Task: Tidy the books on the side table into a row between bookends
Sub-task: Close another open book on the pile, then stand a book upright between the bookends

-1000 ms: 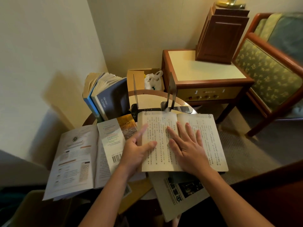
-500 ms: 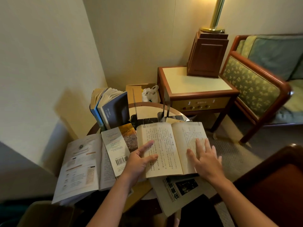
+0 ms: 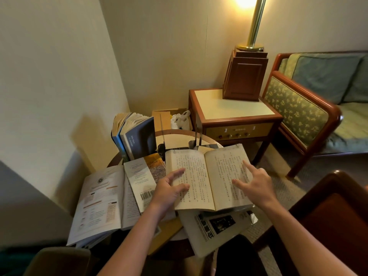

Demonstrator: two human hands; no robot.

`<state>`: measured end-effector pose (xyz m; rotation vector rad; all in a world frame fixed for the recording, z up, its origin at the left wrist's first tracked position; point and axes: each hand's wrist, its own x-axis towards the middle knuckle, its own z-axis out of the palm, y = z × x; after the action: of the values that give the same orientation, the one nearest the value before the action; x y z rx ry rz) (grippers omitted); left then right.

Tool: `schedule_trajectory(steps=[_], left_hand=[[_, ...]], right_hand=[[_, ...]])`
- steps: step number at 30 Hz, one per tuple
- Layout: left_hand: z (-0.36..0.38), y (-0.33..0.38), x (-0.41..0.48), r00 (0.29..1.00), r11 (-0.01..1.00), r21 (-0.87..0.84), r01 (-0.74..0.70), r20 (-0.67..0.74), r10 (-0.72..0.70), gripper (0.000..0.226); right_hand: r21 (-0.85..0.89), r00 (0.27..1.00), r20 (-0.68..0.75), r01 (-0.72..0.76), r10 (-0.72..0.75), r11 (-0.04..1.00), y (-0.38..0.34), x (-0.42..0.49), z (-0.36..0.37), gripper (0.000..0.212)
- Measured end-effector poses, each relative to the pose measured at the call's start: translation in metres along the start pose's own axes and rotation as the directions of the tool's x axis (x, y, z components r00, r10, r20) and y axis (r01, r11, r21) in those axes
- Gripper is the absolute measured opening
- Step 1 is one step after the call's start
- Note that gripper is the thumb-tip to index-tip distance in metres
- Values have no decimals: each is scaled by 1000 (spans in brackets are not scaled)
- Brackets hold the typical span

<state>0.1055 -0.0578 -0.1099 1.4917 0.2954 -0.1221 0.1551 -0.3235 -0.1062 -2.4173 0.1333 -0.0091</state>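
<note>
The open book [image 3: 207, 176] lay flat on the loose pile at the front of the side table [image 3: 177, 138]. The left hand [image 3: 171, 188] rested on its left page and the right hand [image 3: 256, 182] touched its right page, both with spread fingers, gripping nothing. To close it well, I think, one hand should pin one half while the other folds the pages over slowly, before standing it between the bookends [image 3: 196, 134].

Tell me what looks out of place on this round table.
The bookends stand with no book between them. Two upright books lean outside them to the left, an open book lies flat in front, and a magazine overhangs the near edge of the table.
</note>
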Motion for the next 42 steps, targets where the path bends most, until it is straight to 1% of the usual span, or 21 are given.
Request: schedule_trajectory(steps=[5,8,10,12,13,15,17,18,21,22,24,25,27,30,33,35,38,39,40,41,42], left_hand=[[5,16,1,997,977,197,-79,6,79,53],[10,25,2,984,912,372,-173,25,176,64],[15,33,2,975,871,440,-217,62,212,76],[24,38,0,970,874,423,-240,73,231,84],[29,39,-1,968,890,383,-247,63,241,81],[38,41,-2,971,942,233,-240,52,235,67],[49,38,-2,978,973,126,-195,104,183,56],[55,35,-5,977,978,117,-170,149,152,53],[75,18,-16,957,973,193,-124,281,66,54],[80,12,-19,946,967,215,-134,317,61,52],[85,3,-23,930,940,288,-181,361,69,48],[86,1,-24,928,919,333,-211,364,81,48],[84,-5,-19,946,870,430,-242,305,113,53],[74,-4,-13,981,851,488,-193,107,162,63],[56,15,-15,982,914,378,-146,-55,180,64],[37,30,-17,977,961,235,-149,-114,179,66],[9,51,-28,978,978,119,-170,-98,182,73],[3,56,-32,982,981,97,-167,-77,174,77],[-3,59,-36,986,987,53,-151,-61,155,79],[-7,61,-39,991,992,-31,-125,-44,123,80],[-10,61,-40,996,983,-158,-90,-16,89,79]], right_hand=[[138,989,95,98,-112,986,-18,-1,-13,68],[210,981,148,95,-128,973,-31,-3,-12,61],[236,975,173,96,-139,967,-40,-5,-11,59],[270,972,184,94,-147,958,-49,-8,-10,61],[299,971,186,89,-150,950,-54,-11,-10,63],[359,970,176,94,-166,928,-62,-16,-10,65],[405,974,160,81,-158,911,-69,-19,-9,68],[418,979,158,55,-132,907,-72,-20,-9,70],[403,986,157,-12,-56,915,-74,-20,-10,77],[392,988,149,-20,-42,920,-71,-19,-10,75],[421,991,135,-76,21,904,-59,-16,-12,54],[457,986,149,-133,72,879,-54,-14,-13,44],[529,972,194,-220,136,820,-45,-14,-15,33],[639,948,286,-295,136,711,-49,-19,-15,35],[721,920,390,-336,47,606,-61,-24,-13,42],[726,911,412,-326,-3,605,-72,-27,-7,44],[666,938,344,-223,-28,712,-96,-32,3,55],[664,943,332,-210,-31,718,-103,-33,6,60],[681,938,345,-226,-32,696,-109,-35,10,61],[710,928,372,-262,-32,654,-116,-37,15,54],[737,913,407,-309,-31,601,-123,-41,18,41]])
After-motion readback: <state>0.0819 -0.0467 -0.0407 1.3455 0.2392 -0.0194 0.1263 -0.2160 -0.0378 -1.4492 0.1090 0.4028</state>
